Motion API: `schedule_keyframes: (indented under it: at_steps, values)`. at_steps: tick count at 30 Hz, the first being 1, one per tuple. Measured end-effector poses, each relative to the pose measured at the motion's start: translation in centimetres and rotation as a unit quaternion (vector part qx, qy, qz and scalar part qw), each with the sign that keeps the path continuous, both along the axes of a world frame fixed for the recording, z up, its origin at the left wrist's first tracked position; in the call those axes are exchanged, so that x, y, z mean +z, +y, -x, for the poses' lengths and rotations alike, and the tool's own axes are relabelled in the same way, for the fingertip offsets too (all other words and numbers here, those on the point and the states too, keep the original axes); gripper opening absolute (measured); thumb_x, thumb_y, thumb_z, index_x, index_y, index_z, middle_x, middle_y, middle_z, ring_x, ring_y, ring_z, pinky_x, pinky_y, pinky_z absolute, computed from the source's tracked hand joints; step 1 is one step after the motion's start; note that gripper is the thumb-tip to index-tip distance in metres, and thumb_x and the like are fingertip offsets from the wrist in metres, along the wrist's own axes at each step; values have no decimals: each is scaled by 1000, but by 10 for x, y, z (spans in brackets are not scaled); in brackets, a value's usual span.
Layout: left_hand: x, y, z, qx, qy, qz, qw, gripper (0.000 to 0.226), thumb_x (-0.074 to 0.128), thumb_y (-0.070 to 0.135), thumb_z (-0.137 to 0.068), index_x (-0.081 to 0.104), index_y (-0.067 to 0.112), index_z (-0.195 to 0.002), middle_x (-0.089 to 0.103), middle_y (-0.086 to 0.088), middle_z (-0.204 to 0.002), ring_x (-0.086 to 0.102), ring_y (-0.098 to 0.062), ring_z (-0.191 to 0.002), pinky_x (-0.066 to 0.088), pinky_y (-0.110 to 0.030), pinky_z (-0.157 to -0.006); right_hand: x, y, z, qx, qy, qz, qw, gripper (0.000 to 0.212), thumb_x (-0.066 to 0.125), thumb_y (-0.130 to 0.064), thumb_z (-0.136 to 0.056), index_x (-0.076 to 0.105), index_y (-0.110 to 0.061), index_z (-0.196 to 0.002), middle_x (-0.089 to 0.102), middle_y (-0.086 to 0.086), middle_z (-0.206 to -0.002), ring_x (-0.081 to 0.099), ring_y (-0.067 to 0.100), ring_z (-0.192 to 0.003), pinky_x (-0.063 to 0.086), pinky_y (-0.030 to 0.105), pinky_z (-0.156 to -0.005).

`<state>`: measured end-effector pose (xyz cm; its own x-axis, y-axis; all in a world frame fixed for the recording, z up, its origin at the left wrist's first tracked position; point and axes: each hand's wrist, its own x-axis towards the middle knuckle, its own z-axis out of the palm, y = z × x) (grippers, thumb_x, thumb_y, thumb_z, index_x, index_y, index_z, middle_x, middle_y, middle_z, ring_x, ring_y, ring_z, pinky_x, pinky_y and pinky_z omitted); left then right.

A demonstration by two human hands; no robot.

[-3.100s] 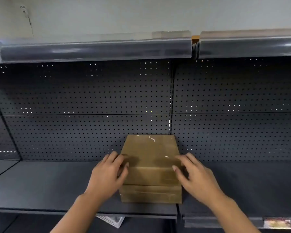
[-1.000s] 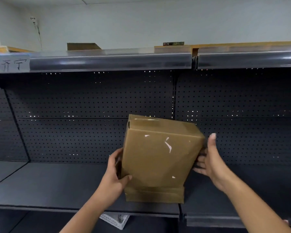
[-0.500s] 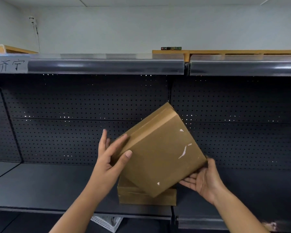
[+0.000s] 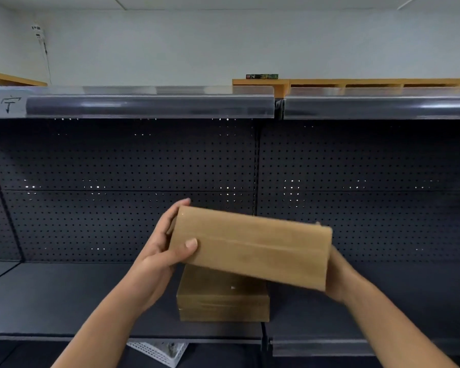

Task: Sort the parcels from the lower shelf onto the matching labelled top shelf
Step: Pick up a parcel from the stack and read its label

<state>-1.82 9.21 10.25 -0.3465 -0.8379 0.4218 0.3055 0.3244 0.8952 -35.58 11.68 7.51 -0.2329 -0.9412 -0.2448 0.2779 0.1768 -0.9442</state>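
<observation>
I hold a brown cardboard parcel (image 4: 252,248) in the air above the lower shelf (image 4: 64,296), its long taped side facing me and tilted down to the right. My left hand (image 4: 165,251) grips its left end, thumb on the front. My right hand (image 4: 337,274) supports its right end from behind and below, mostly hidden by the box. A second brown parcel (image 4: 223,301) lies flat on the lower shelf right under the held one. The top shelf (image 4: 149,104) runs overhead, with a handwritten paper label (image 4: 3,103) at its far left edge.
A dark pegboard back panel (image 4: 117,181) closes the bay. A second shelf bay (image 4: 377,107) continues to the right of a vertical post. Wooden racks (image 4: 356,82) show behind the top shelf. A white perforated basket (image 4: 160,351) sits below the lower shelf.
The parcel was lifted off the one beneath, tipped up and turned over in both hands; it now shows its narrow long side, held roughly level, slightly lower than half a second ago.
</observation>
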Motion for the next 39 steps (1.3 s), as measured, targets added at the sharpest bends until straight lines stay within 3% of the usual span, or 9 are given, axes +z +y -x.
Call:
schedule_keyframes:
  at_steps: [5, 10, 12, 17, 21, 26, 30, 34, 39]
  values:
    - [-15, 6, 10, -77, -56, -27, 995, 86, 74, 5, -81, 49, 53, -147, 63, 5, -138, 66, -23, -123, 56, -40, -99, 26, 1, 0, 9, -36, -4, 999, 86, 39, -73, -97, 84, -9, -60, 79, 16, -65, 77, 28, -50, 60, 35, -41]
    - [-14, 5, 15, -106, -84, -54, 989, 79, 75, 3, -86, 52, 49, -145, 53, -4, -148, 62, -29, -128, 55, -43, -105, 28, -5, 6, -26, -27, 9, 999, 57, 46, -53, -106, 64, -5, -81, 70, 12, -46, 67, 22, -32, 48, 25, -28]
    - [-16, 2, 9, -90, -76, -42, 992, 72, 76, -1, -83, 57, 40, -139, 48, -7, -150, 59, -29, -127, 56, -46, -104, 32, -6, 3, -15, -47, -10, 999, 56, 55, -60, -100, 71, -7, -92, 78, 16, -63, 75, 26, -45, 57, 31, -37]
    - [-32, -14, -11, -45, -93, 41, 994, 64, 84, -9, -77, 67, 33, -122, 38, 32, -162, 43, -1, -148, 55, -33, -101, 35, 0, 5, 67, -9, 34, 997, 59, 66, -64, -90, 73, -17, -126, 82, 16, -114, 82, 32, -91, 63, 43, -81]
    - [-45, -20, -17, -91, -149, 40, 984, 68, 75, 2, -84, 61, 33, -143, 31, 24, -168, 38, -9, -153, 47, -38, -110, 33, -5, -8, 24, 55, 129, 990, 51, 72, -51, -92, 63, -29, -137, 81, 10, -121, 80, 28, -103, 62, 47, -93]
    - [-43, -16, 9, 59, 3, -120, 991, 90, 82, 47, -80, 35, 58, -156, 49, 21, -159, 58, -11, -138, 51, -33, -98, 26, -12, -26, -25, 60, 164, 984, 58, 75, -54, -89, 56, -22, -133, 78, 11, -117, 81, 26, -98, 64, 43, -83]
    - [-39, -17, 11, 39, -52, -151, 986, 70, 68, 40, -91, 41, 52, -154, 72, 18, -137, 76, -4, -109, 58, -21, -77, 20, -14, -33, -34, 74, 174, 981, 55, 72, -57, -91, 61, -20, -130, 79, 9, -117, 82, 19, -91, 63, 39, -78]
    - [-42, -14, 2, 49, -48, -117, 991, 72, 67, 32, -91, 38, 55, -153, 65, 22, -145, 68, -5, -126, 51, -27, -97, 3, -9, -29, 55, 68, 190, 978, 54, 62, -59, -95, 59, -37, -145, 75, -1, -135, 72, 22, -123, 52, 49, -110]
    - [-56, -14, -1, 54, -64, -74, 994, 84, 69, 13, -92, 34, 55, -155, 62, 21, -149, 61, -7, -135, 51, -32, -106, -22, -4, -35, 7, 74, 250, 965, 50, 59, -60, -98, 59, -38, -143, 75, -4, -134, 72, 21, -123, 50, 53, -112]
